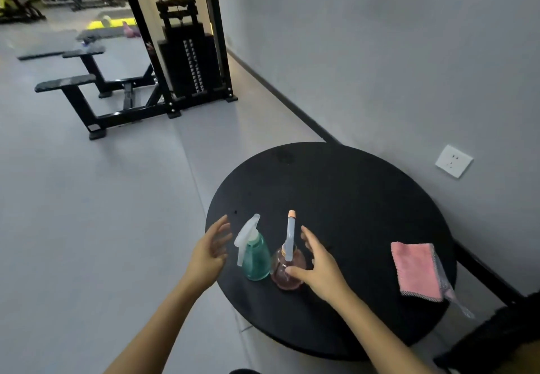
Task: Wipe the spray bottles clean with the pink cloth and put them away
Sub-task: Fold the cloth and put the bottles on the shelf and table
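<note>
**Desk:** Report the hands.

**Operator:** From my remote feed, both are released. The left hand [209,254] hovers with fingers spread just left of the green spray bottle [258,257], apart from it and above the table's left rim. The right hand [320,268] is splayed beside the pink spray bottle [287,271]. Its thumb overlaps the bottle's round body, but I cannot tell whether it touches. The other fingers reach past the far side without closing.

**Desk:** Position of the task items?

**Operator:** Both bottles stand upright, side by side and nearly touching, on the near-left part of the round black table [350,186]. The green one is closest to the left edge. The pink cloth [415,271] lies folded flat near the right rim, well apart from the bottles. Its grey-trimmed corner hangs over the edge.

**Desk:** Edges and room?

**Operator:** A broad stretch of black top runs between the bottles and the cloth and on to the far rim. The table's right side sits close against the grey wall, below a white socket [453,161]. A dark chair [496,341] crowds the near-right corner. Leftward, grey floor [102,213] extends to a black bench [67,84] and a weight-stack machine [190,61].
</note>
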The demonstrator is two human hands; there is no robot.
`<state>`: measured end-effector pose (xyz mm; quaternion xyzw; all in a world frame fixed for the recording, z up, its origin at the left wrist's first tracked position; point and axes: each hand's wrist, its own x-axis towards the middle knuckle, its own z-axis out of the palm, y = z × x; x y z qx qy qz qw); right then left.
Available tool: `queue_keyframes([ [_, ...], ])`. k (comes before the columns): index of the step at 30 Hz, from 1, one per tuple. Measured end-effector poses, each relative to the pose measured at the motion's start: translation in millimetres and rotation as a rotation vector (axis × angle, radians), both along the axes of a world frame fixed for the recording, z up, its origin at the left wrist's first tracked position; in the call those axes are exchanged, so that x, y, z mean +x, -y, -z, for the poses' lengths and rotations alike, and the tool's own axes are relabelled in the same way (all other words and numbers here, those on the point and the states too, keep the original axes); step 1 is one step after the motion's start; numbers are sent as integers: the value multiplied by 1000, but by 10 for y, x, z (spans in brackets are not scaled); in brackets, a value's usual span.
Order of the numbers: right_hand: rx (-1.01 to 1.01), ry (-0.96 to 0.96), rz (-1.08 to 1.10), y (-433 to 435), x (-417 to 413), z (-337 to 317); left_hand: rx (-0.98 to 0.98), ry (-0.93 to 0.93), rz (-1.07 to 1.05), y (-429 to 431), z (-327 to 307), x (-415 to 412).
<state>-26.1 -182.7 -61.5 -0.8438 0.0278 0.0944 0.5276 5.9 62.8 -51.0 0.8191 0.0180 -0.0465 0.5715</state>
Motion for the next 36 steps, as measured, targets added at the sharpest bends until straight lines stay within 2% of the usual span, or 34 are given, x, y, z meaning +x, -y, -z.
queue_keyframes([
  [4, 41, -2, -22, -94, 113, 114, -75, -79, 80, 13, 151, 135],
  [10, 79, 50, 52, -135, 207, 217, -99, -32, 149, 74, 204, 229],
  [21, 98, 77, 50, -69, 224, 194, 102, 2, 194, 109, 237, 255],
  [29, 133, 59, 53, -41, 166, 185, 0, -48, 219, 126, 257, 205],
  [36, 142, 59, 81, 37, 123, 152, 104, -103, 254, 139, 307, 149],
])
